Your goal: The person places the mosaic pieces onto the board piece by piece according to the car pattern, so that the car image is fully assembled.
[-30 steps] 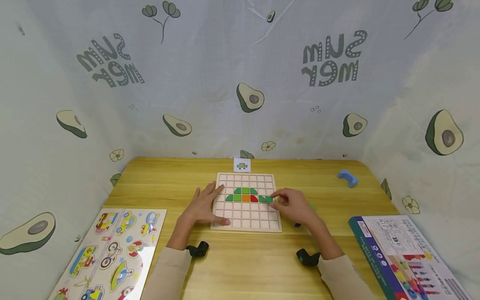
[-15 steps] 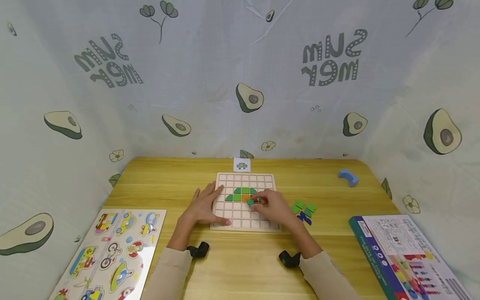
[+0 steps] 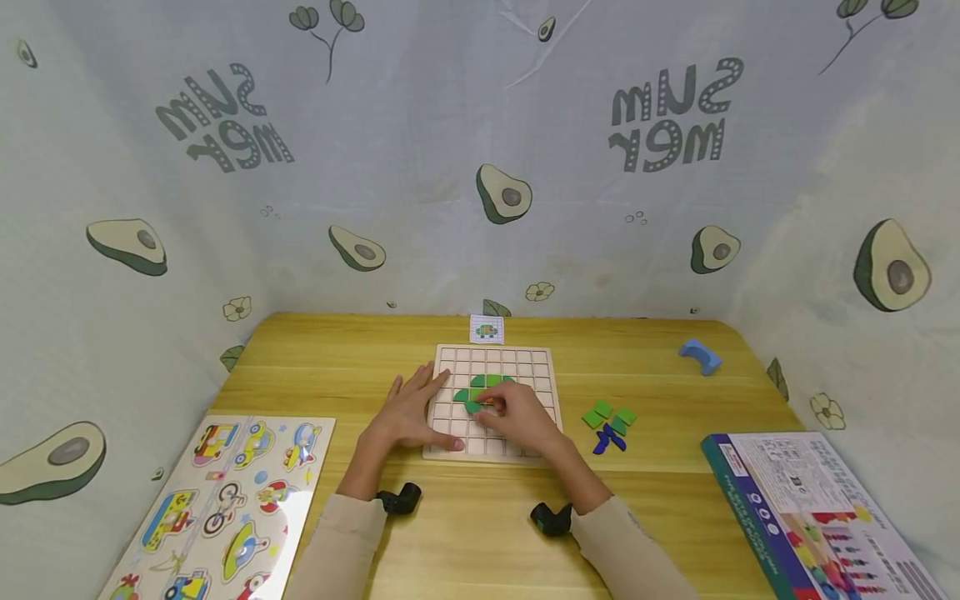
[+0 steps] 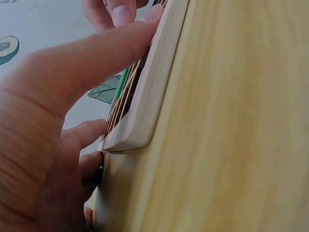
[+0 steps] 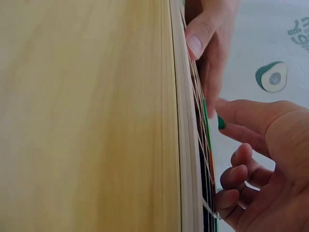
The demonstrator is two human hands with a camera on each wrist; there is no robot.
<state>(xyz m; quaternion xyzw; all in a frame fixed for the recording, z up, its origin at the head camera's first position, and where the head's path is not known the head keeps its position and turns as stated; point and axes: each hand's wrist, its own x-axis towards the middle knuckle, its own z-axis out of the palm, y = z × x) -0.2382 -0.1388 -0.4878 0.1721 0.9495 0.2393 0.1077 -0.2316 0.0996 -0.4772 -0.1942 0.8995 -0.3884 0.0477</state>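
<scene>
A small green piece (image 3: 472, 407) is pinched in the fingertips of the right hand (image 3: 517, 417), just above the left-middle squares of the wooden grid board (image 3: 491, 450), which lies in the middle of the bench (image 3: 315, 367) with a few green, orange and red pieces already in its cells. The left hand (image 3: 405, 412) lies flat with straight fingers on the left edge of the board and holds nothing. To the right of the board lie loose green and blue pieces (image 3: 609, 421), farther right a box (image 3: 810, 508), and at the near left a vehicle puzzle (image 3: 225, 500).
</scene>
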